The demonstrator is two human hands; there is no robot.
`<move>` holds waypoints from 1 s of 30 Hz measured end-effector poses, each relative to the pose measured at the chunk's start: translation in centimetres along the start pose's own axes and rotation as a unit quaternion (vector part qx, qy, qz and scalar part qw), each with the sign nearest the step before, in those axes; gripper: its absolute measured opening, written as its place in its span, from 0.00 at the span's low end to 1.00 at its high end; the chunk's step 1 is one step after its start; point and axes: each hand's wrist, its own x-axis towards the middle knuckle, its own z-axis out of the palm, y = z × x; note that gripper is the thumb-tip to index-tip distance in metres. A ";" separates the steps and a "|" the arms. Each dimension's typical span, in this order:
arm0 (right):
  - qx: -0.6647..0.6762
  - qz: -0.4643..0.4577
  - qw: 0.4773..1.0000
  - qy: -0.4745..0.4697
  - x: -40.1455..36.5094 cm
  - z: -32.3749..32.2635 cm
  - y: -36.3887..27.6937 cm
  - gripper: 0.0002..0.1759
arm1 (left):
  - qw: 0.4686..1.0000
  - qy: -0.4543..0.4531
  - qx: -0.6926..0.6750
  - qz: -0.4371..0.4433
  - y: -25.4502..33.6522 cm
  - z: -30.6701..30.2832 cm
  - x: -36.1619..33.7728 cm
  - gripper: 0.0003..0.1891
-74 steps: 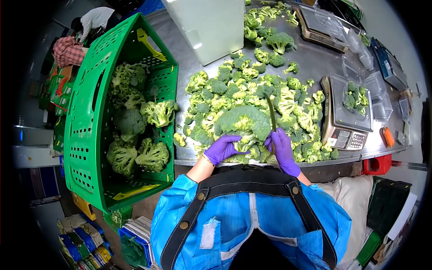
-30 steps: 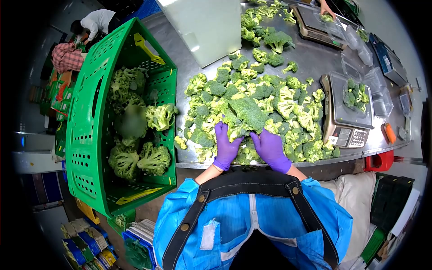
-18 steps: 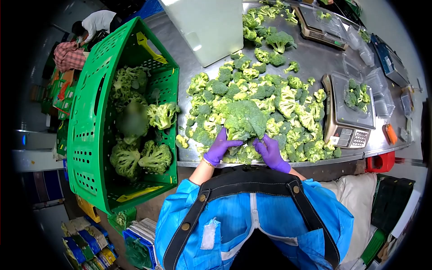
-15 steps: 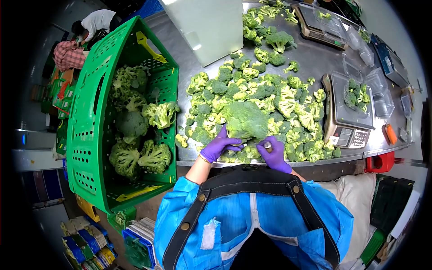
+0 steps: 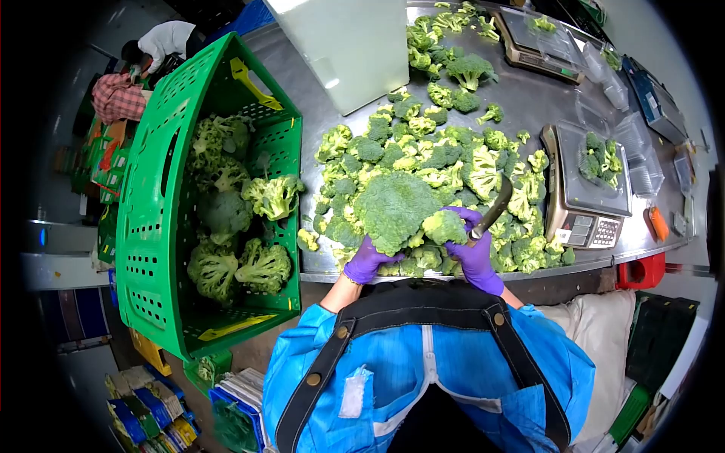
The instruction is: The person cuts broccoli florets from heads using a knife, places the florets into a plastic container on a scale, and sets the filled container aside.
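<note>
My left hand (image 5: 369, 261), in a purple glove, holds a large broccoli head (image 5: 393, 208) from below, lifted over the near edge of the steel table (image 5: 529, 98). My right hand (image 5: 476, 249), also gloved purple, grips a knife (image 5: 495, 207) whose blade points up and to the right. A small floret (image 5: 444, 226) sits against the right fingers, beside the big head. A heap of cut florets (image 5: 423, 158) covers the table behind the hands.
A green crate (image 5: 162, 204) with whole broccoli heads stands tilted at the left. A scale (image 5: 585, 204) bearing florets sits at the right, another scale (image 5: 540, 41) farther back. A white tub (image 5: 347, 45) stands behind the heap. Another person (image 5: 155, 41) bends at the far left.
Both hands lifted the big broccoli head off the heap toward me. The right hand now has the knife raised, blade up-right, and a small floret has come away at the right fingers.
</note>
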 end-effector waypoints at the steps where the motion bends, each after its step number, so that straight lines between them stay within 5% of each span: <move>1: 0.001 0.000 1.000 -0.004 -0.2 -0.3 0.0 0.27 | 0.993 0.012 0.083 0.079 -0.2 -0.7 0.4 0.28; 3: 0.130 0.212 0.968 0.043 -0.4 -1.3 -0.2 0.24 | 0.973 0.029 0.162 0.161 0.0 -1.0 1.2 0.26; 5: 0.302 0.225 0.904 0.201 0.4 -1.2 0.3 0.27 | 0.926 0.129 0.257 0.244 0.0 -1.0 1.8 0.25; 6: 0.284 0.239 0.902 0.219 1.2 -2.4 0.4 0.28 | 0.863 0.155 0.386 0.288 -0.2 -1.8 2.1 0.25; 7: 0.267 0.254 0.898 0.238 2.0 -3.7 0.5 0.28 | 0.862 0.158 0.385 0.289 -0.5 -2.4 2.2 0.25; 9: -0.081 0.107 0.968 0.213 3.1 -4.0 0.0 0.25 | 0.787 0.174 0.488 0.335 0.2 -2.2 2.3 0.31; 10: -0.322 -0.038 0.917 0.234 3.2 -4.6 1.0 0.22 | 0.788 0.174 0.487 0.335 0.5 -2.0 2.3 0.31; 12: -0.306 0.014 0.934 0.184 2.7 -4.5 0.6 0.21 | 0.891 0.213 0.287 0.280 1.4 -0.4 2.3 0.37; 14: -0.285 0.159 0.943 0.068 2.1 -3.4 -1.4 0.17 | 0.855 0.242 0.362 0.281 0.7 0.5 2.6 0.39; 15: -0.317 0.062 0.946 0.014 1.5 -2.8 -0.8 0.16 | 0.812 0.267 0.436 0.282 0.4 0.9 2.6 0.40; 17: -0.312 0.097 0.943 -0.067 0.5 -1.4 -0.8 0.15 | 0.825 0.252 0.433 0.261 0.9 1.6 2.6 0.39; 21: -0.368 0.055 0.925 -0.080 -0.4 -1.2 0.0 0.14 | 0.812 0.214 0.477 0.260 1.8 2.4 2.2 0.40; 23: -0.402 -0.008 0.910 -0.098 -0.7 -1.5 -0.5 0.13 | 0.872 0.182 0.415 0.187 1.6 1.7 2.5 0.38; 26: -0.438 -0.008 0.883 -0.170 -1.7 -2.2 -1.0 0.14 | 0.892 0.180 0.391 0.139 1.7 1.6 2.6 0.37; 30: -0.473 0.008 0.873 -0.123 -3.0 -3.0 0.2 0.15 | 0.925 0.159 0.326 0.116 1.8 1.7 2.7 0.35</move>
